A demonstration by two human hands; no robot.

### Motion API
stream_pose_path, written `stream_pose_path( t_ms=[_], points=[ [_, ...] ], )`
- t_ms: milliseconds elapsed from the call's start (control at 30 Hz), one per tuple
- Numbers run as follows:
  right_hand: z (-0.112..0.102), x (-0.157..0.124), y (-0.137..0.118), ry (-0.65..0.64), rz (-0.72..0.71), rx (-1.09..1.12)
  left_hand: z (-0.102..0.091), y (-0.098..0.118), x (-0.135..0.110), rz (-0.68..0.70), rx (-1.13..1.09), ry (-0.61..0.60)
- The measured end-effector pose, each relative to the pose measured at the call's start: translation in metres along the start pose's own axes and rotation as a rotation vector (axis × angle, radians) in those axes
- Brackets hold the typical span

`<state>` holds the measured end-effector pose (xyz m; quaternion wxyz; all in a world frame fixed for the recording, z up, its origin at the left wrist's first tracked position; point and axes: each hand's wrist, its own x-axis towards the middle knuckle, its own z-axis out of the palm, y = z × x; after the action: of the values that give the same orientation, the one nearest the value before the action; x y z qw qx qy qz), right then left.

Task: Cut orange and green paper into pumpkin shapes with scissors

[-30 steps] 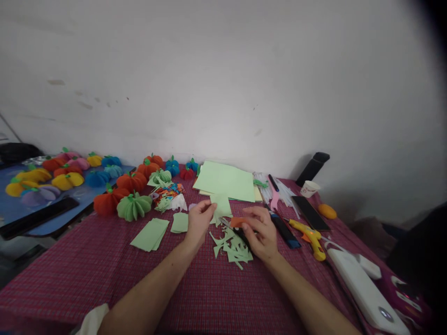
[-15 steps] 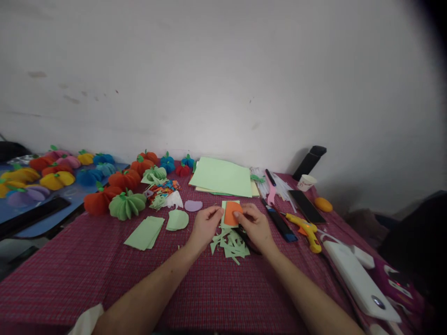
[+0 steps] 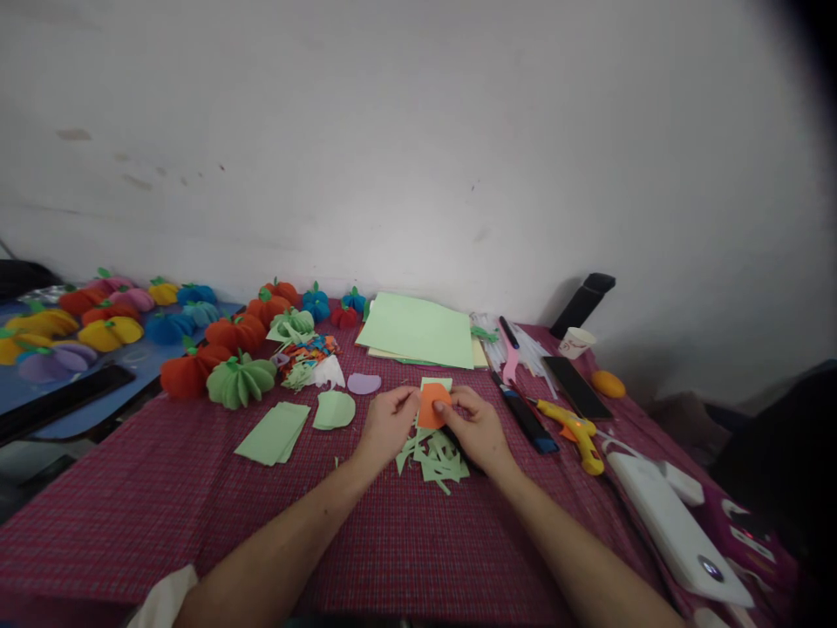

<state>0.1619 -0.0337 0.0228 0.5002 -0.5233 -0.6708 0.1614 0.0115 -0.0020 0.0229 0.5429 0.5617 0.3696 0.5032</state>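
Observation:
An orange paper piece [image 3: 430,406] lies over a light green paper piece [image 3: 445,382], both held up between my hands. My left hand [image 3: 387,426] pinches their left edge. On the right, my right hand [image 3: 482,429] grips them with the thumb on the orange face. Green paper scraps [image 3: 437,460] lie in a heap just below. Something dark, partly hidden, sits under my right hand. Left of my hands are a rounded stack of green paper cutouts [image 3: 334,410], a purple paper cutout [image 3: 364,384] and green paper rectangles [image 3: 273,433].
Paper pumpkins [image 3: 236,333] crowd the left side. Large green sheets [image 3: 418,330] lie at the back. To the right are a utility knife [image 3: 528,420], a yellow glue gun [image 3: 570,427], a dark phone [image 3: 575,386], a paper cup [image 3: 575,343] and a white power bank [image 3: 677,528].
The orange piece has slid left over the green paper, so less green shows on its left and more along its top. Both hands keep hold; the view has shifted slightly.

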Motion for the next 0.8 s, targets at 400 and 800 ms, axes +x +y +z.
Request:
stream_pose_path(
  t_ms=[400,800],
  points=[
    [0.0007,-0.0002,-0.0008,0.008,0.077,0.007,0.0006,0.0019,-0.0047,0.102,0.361,-0.032],
    [0.0026,-0.0004,-0.0019,-0.002,0.108,0.021,0.0005,0.0012,-0.0051,0.129,0.482,-0.047]
  ],
)
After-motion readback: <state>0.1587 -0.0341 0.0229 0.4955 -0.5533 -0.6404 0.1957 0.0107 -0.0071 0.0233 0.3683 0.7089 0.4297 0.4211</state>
